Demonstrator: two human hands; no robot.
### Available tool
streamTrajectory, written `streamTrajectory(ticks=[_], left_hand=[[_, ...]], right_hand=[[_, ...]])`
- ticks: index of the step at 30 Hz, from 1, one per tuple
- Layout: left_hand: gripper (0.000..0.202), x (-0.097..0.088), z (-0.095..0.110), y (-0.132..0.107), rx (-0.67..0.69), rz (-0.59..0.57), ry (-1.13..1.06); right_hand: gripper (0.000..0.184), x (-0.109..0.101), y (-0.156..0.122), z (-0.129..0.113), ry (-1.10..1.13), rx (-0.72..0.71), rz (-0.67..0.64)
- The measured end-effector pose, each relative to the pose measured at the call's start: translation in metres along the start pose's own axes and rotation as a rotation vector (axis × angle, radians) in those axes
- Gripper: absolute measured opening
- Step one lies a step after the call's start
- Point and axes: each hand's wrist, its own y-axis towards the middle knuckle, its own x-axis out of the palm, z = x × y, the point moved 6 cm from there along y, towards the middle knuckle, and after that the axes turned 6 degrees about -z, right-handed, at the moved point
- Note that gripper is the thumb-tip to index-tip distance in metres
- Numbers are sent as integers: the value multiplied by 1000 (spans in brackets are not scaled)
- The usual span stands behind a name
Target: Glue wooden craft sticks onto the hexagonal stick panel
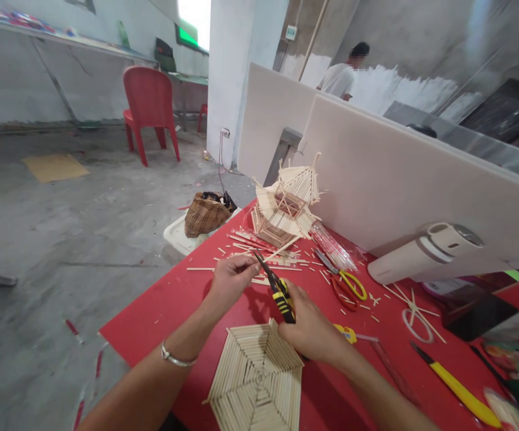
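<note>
My right hand [309, 326] is wrapped round black-and-yellow pliers [282, 299], whose jaws point up and left. A thin wooden stick [285, 247] is pinched in my left hand [233, 276]; it slants up to the right by the pliers' jaws. Whether the jaws touch the stick, I cannot tell. Below my hands lies a flat polygonal panel [254, 380] of sticks laid in rings. Beyond them stands a small tiered pavilion model [286, 206] of sticks, with loose sticks [250, 245] scattered before it.
On the red table [151, 317] lie red-and-yellow scissors [342, 278], a yellow-handled knife [461, 392] and a plastic pack of sticks [333, 245]. A white thermos [425, 254] leans by a pale board [398, 173]. A red chair [149, 108] stands at the back; a person [340, 78] is behind the boards.
</note>
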Motion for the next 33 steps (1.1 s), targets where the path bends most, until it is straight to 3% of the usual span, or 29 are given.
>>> streamTrajectory(ticks=[10,15,22,29,33], left_hand=[[29,3,7,-2,80,-14,91],[28,6,11,-2,180,-24,206],[27,7,14,-4,218,-38,257],[20,13,16,-9,264,-57,300],[29,14,14,-8,307,-72,331]], right_hand=[[61,-1,0,0,10,-12,26],[57,-1,-1,1,88,-27,16],[45,7,-4,1,220,11,-28],[45,10,-9,8,234,94,-55],[50,7,-10,5,268,75,-50]])
